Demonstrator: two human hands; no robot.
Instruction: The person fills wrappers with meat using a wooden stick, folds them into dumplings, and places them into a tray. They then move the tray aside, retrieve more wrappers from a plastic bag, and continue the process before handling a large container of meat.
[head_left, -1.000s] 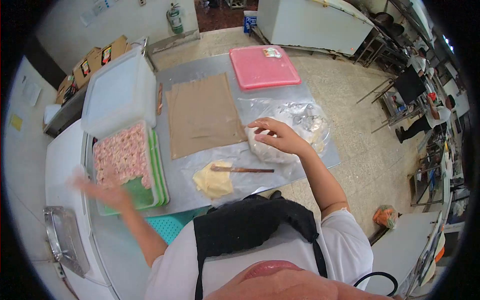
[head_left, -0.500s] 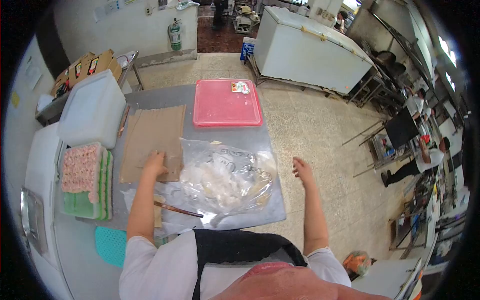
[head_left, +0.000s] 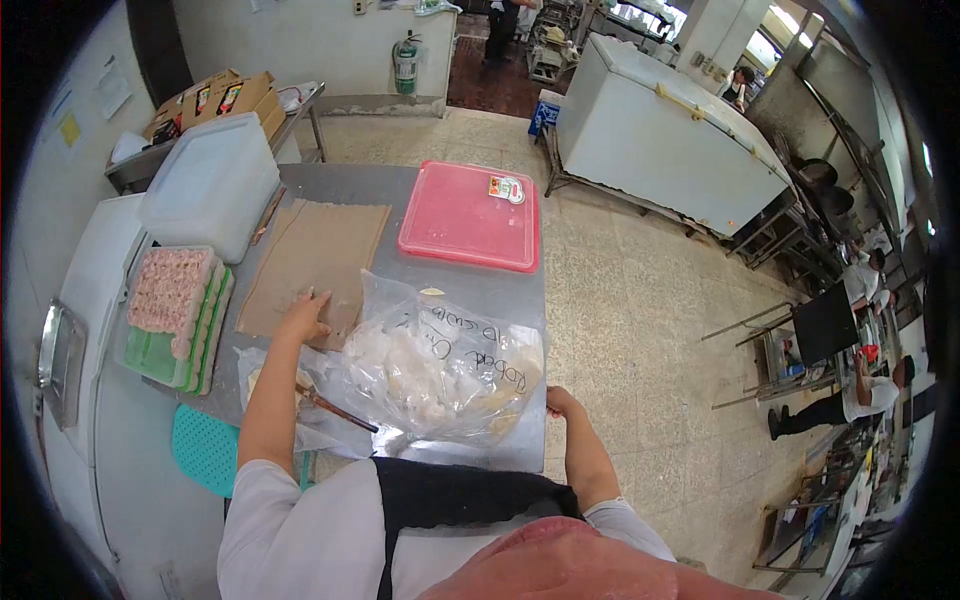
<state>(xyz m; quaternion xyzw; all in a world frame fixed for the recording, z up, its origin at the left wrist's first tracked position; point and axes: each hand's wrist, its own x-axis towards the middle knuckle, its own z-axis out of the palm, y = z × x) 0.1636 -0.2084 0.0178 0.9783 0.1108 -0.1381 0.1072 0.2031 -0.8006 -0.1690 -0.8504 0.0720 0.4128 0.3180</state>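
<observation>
My left hand (head_left: 305,318) lies with fingers spread on the near end of a flat brown sheet (head_left: 318,255), which looks like cardboard or cloth. Beside it is a clear plastic bag (head_left: 430,375) with black handwriting and pale, whitish contents I cannot make out. At the table's right edge is my right hand (head_left: 562,402), its fingers bent against the metal rim. A thin brown stick-like tool (head_left: 340,410) with a flat, shiny end lies between my left arm and the bag, partly on crumpled plastic.
A red lidded container (head_left: 470,215) stands at the back of the metal table (head_left: 400,180). On the left are a white-lidded bin (head_left: 210,185), stacked trays of pink pieces (head_left: 170,290) and a turquoise stool (head_left: 205,450). Beyond stand a chest freezer (head_left: 660,140) and a person (head_left: 875,395).
My right hand has moved left from the air beside the table to its right edge, and its fingers have bent. My left hand stays on the brown sheet. The camera view has shifted.
</observation>
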